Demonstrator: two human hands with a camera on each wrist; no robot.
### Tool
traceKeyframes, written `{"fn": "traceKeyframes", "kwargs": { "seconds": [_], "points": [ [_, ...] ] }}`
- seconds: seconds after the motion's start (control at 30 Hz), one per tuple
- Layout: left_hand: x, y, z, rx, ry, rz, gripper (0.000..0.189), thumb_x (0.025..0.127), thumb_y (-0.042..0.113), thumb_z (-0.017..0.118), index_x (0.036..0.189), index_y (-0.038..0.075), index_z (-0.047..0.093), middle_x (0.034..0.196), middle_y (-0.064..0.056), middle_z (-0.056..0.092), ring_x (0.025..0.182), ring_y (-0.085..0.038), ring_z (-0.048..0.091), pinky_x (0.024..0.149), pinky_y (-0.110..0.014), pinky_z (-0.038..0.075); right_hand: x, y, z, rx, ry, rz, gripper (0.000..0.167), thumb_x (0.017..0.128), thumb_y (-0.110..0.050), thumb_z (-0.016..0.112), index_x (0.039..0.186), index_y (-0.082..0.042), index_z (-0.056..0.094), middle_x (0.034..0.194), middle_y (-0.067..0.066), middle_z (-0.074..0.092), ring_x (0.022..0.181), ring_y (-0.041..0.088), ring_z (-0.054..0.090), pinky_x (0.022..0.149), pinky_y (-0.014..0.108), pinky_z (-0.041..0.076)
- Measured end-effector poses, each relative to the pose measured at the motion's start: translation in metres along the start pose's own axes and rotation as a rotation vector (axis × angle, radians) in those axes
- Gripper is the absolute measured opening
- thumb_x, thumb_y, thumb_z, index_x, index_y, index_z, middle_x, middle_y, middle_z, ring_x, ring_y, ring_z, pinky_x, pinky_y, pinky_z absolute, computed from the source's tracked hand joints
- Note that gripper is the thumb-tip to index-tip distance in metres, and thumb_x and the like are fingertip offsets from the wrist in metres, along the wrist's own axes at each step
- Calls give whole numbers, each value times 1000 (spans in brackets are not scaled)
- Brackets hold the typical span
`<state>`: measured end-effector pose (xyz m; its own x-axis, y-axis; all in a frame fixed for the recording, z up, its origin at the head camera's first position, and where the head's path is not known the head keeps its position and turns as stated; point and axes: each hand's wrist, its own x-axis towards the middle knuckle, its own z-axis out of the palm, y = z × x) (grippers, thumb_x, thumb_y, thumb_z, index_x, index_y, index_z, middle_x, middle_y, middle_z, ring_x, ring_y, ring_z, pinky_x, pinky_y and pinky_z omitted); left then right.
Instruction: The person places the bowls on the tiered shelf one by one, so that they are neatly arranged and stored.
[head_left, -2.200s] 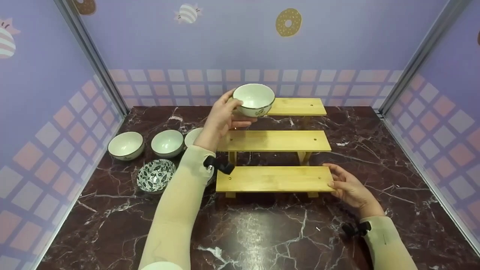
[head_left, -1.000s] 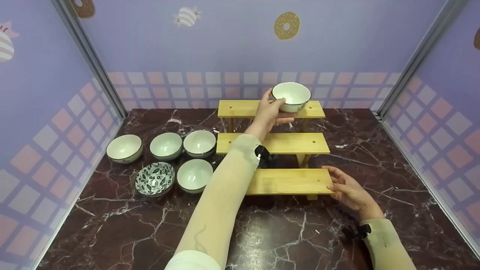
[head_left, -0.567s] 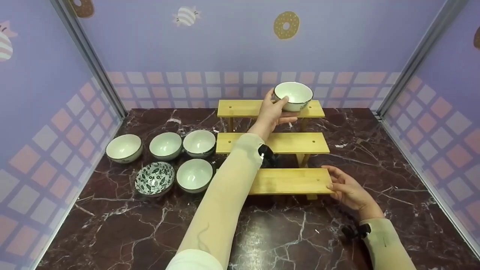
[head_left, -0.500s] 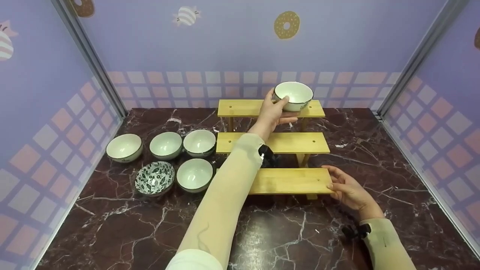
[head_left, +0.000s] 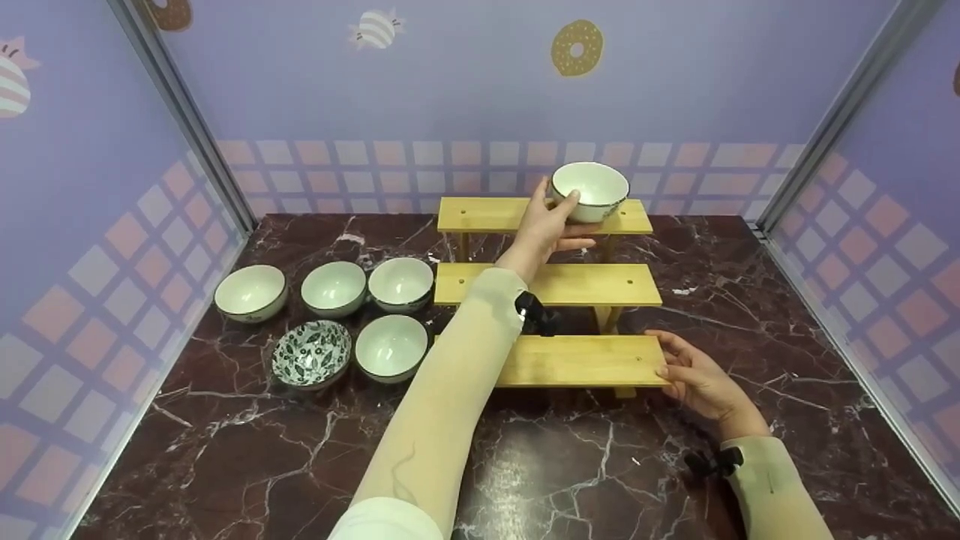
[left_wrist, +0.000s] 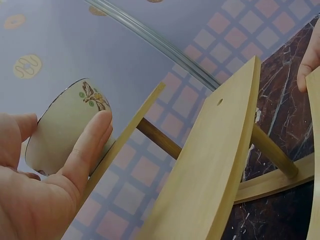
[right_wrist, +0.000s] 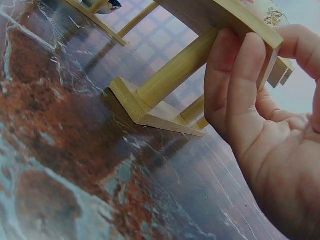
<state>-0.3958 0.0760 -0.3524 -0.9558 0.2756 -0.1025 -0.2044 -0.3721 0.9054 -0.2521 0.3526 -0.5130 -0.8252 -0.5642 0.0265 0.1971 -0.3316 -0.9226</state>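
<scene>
My left hand (head_left: pixel 546 225) holds a white bowl (head_left: pixel 592 187) with a dark rim at the right half of the top board of a three-step wooden display stand (head_left: pixel 592 285). The thumb lies at the bowl's rim and fingers run along its outside. In the left wrist view, a painted flower motif shows on the bowl (left_wrist: pixel 67 125), close against the top board; fingers partly cover its base, so I cannot tell if it bears on the wood. My right hand (head_left: pixel 701 382) grips the right end of the lowest board, thumb above and fingers beneath, as the right wrist view shows.
Left of the stand, several bowls sit upright on the dark marbled table (head_left: pixel 247 465): a white bowl (head_left: pixel 251 292), pale green bowls (head_left: pixel 334 289) and a leaf-patterned bowl (head_left: pixel 311 354). Patterned lilac panels (head_left: pixel 480 90) enclose the back and sides.
My left hand has carried the bowl rightward along the top board, then stayed nearly still over the last half second. The right hand keeps its grip on the lowest board.
</scene>
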Motion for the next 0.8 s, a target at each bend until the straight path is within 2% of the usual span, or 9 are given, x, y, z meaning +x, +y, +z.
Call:
{"fn": "traceKeyframes", "kwargs": {
  "seconds": [0.17,0.37,0.6,0.8],
  "points": [
    [-2,-1,-6,43,1,0,78,107,26,56,167,33,6,169,-15,25,114,-43,71,72,-41,69,0,0,0,8,9,10,56,100,14,42,149,-14,34,126,2,62,101,13,74,81,19,65],
    [-5,-2,-14,77,24,9,76,107,27,56,167,33,9,168,-16,30,115,-41,71,86,-48,67,1,2,-1,24,-9,-1,57,101,15,40,150,-12,30,125,2,62,99,12,74,78,17,64],
    [-14,-4,-25,100,59,64,71,106,22,58,166,28,20,162,-20,40,114,-40,71,78,-40,69,1,2,-1,27,-16,-6,59,101,15,39,153,-10,27,127,2,61,99,13,74,76,17,65],
    [-27,-4,-37,96,41,105,71,105,17,60,165,24,24,156,-21,47,120,-42,68,82,-39,68,1,2,-2,51,-32,-15,58,102,16,38,151,-15,35,128,3,62,101,14,74,78,17,64]
  ]
}}
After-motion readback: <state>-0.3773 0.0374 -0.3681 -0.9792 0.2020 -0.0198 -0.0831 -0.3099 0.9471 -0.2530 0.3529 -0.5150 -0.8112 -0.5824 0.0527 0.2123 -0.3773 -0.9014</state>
